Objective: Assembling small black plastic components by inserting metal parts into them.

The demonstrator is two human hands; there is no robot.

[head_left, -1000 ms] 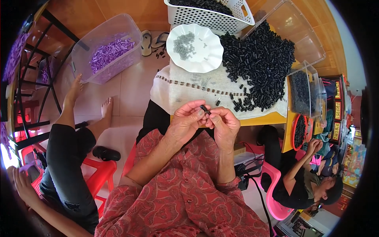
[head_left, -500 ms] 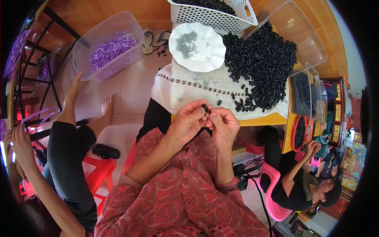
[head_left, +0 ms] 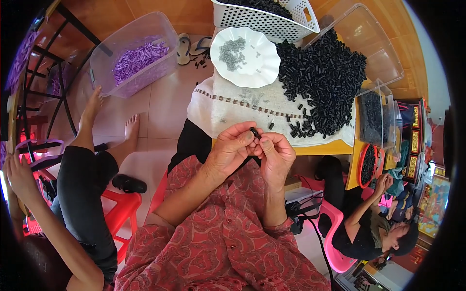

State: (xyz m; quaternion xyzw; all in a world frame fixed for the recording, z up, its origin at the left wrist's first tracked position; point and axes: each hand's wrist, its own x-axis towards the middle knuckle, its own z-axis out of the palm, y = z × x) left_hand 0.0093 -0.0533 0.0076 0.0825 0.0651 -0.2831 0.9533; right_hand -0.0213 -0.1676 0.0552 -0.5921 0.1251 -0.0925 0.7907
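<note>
Between the fingertips of my left hand [head_left: 234, 149] is a small black cylindrical piece [head_left: 254, 132], held just in front of the table's near edge. The fingers of my right hand [head_left: 276, 157] are pinched together close against it; whether they grip the same piece or something tiny is hidden. Beyond my hands, a big pile of like black pieces [head_left: 323, 80] lies on a white cloth [head_left: 204, 109] with a dark striped band. A white scalloped plate [head_left: 264, 68] on the cloth carries many small clear pieces [head_left: 233, 53].
A white perforated basket [head_left: 257, 24] of black pieces stands behind the plate. Clear bins [head_left: 383, 114] sit at the right, near a red tray [head_left: 364, 167]. On the floor at left is a bin [head_left: 104, 72] of purple pieces. People sit on either side of me.
My hands stay pinched together, with the black piece turned slightly. The view has shifted a little. At left, another person's hand has moved along a purple strip.
</note>
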